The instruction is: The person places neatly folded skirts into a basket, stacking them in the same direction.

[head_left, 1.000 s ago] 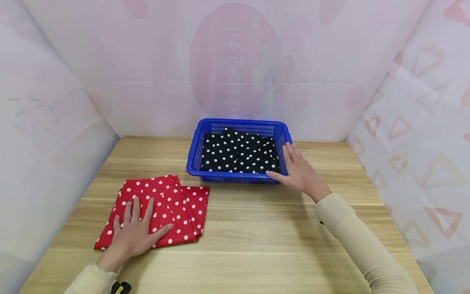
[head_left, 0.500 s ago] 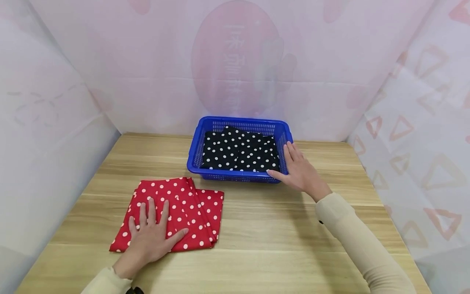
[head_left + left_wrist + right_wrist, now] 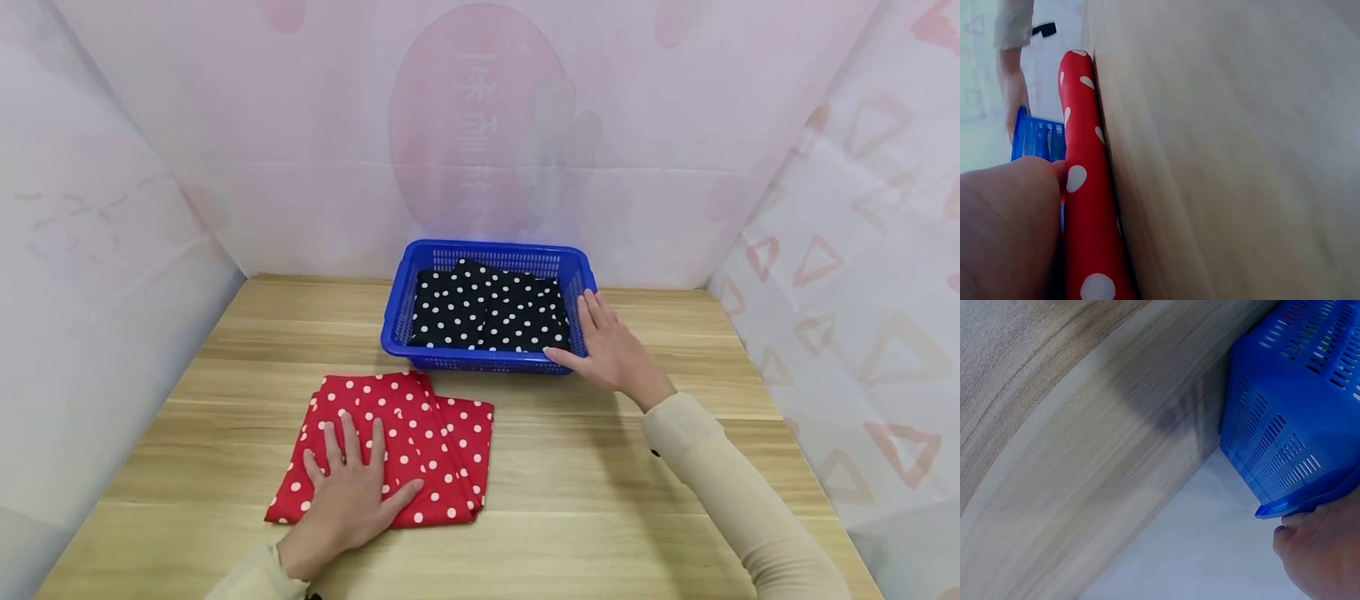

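My left hand (image 3: 348, 498) lies flat, fingers spread, on a folded red cloth with white dots (image 3: 446, 458) at the table's front left. In the left wrist view, that cloth's thick folded edge (image 3: 1088, 206) runs beside the hand. At the back middle stands a blue plastic basket (image 3: 472, 360), holding a folded black cloth with white dots (image 3: 487, 308). On the basket's front right corner rests my right hand (image 3: 617, 354), with straight fingers along the right rim and the thumb at the front rim. The right wrist view has the basket's slotted wall (image 3: 1272, 437) beside that hand.
The wooden table (image 3: 555, 500) ends at a printed fabric wall (image 3: 315, 167) behind the basket. Similar printed walls, a left one (image 3: 97, 275) and a right one (image 3: 847, 333), close in both sides.
My left hand and the red cloth under it have slid right and slightly toward the front edge. The right hand and the basket have stayed in place.
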{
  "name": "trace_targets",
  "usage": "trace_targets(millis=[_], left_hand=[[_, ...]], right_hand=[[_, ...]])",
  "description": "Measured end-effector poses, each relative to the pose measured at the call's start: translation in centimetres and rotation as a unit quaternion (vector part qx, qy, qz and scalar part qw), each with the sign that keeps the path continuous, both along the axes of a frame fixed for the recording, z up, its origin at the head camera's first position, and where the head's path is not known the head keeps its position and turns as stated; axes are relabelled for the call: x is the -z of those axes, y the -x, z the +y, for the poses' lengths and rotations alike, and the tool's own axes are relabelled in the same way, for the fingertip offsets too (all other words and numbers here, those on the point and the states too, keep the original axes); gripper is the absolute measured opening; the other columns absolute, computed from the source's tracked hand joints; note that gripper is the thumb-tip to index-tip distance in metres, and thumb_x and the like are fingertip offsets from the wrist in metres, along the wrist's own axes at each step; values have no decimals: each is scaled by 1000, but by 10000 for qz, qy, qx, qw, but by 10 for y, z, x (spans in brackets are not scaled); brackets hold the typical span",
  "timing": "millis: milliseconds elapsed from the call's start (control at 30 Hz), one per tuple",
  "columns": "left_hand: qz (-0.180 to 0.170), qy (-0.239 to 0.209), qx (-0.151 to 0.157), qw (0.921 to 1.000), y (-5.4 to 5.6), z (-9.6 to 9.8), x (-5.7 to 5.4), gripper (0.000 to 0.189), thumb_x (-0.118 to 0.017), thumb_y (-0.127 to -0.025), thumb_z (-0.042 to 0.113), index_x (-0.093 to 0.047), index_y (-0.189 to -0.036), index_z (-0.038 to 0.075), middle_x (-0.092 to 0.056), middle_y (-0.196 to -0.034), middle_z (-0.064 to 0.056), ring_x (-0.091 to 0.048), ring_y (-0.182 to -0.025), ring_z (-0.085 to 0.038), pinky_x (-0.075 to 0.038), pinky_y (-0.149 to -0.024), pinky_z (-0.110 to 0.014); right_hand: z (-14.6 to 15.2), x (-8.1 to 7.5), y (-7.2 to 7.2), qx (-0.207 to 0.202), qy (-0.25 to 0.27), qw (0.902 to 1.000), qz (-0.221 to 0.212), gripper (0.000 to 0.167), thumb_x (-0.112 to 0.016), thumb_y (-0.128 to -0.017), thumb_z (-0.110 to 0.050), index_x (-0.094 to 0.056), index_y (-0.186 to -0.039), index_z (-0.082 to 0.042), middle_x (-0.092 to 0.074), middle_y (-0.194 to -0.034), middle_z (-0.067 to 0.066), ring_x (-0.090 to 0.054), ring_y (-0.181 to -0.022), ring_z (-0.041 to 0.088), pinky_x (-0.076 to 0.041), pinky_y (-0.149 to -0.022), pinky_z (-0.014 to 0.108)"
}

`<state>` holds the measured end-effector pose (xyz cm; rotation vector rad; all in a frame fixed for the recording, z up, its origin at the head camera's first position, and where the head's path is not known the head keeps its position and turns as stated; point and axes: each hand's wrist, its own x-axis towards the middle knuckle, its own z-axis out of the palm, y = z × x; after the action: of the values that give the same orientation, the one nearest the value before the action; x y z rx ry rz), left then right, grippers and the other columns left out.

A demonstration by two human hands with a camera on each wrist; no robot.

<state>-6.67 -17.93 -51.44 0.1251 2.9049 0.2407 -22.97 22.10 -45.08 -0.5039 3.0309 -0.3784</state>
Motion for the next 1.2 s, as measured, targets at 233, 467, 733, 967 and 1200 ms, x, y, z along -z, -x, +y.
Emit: trace_targets(millis=[233,467,733,967,1200], left_hand=[[29,45,119,9999,0,25,-1,115,-70,-85,69,-25,-166,1,-10,-168,-41,-8,-154,-67,-9,-111,-94],[58,-94,168,9998,1,49,-3,113,-71,-86,67,-26,-165,0,-11,-168,-41,-10,-155,-66,-9,-112,-93],[163,-151,165,9996,1,75,-2,114,-73,-84,67,-28,-165,0,-14,-168,-40,-12,-154,-66,-9,-112,-93],[10,-110,240,9996,3,85,-8,113,-74,-84,66,-30,-164,0,-17,-167,-40,-15,-154,-66,-15,-111,-93],[-824,-381,304,9954,18,66,-37,107,-75,-87,59,-33,-162,-3,-22,-168,-37,-22,-154,-62,-25,-117,-84]], right_hand=[[-2,-2,-1,-2,-72,10000,-12,118,-41,-96,-84,-5,-168,2,1,-178,21,0,-167,39,-8,-135,58],[-2,-2,0,14,-70,10000,2,118,-40,-95,-84,-5,-168,2,1,-178,21,0,-167,39,-9,-135,58],[-2,0,1,3,-121,9999,-3,117,-38,-96,-85,-5,-168,2,1,-178,20,-1,-167,39,-8,-135,59],[-1,2,0,74,30,10000,12,119,-40,-94,-86,-6,-168,1,-1,-179,20,-2,-167,39,-9,-135,59],[0,6,2,232,1244,9917,-230,111,-49,-101,-71,9,-168,-4,7,-179,18,2,-166,39,-8,-134,63]])
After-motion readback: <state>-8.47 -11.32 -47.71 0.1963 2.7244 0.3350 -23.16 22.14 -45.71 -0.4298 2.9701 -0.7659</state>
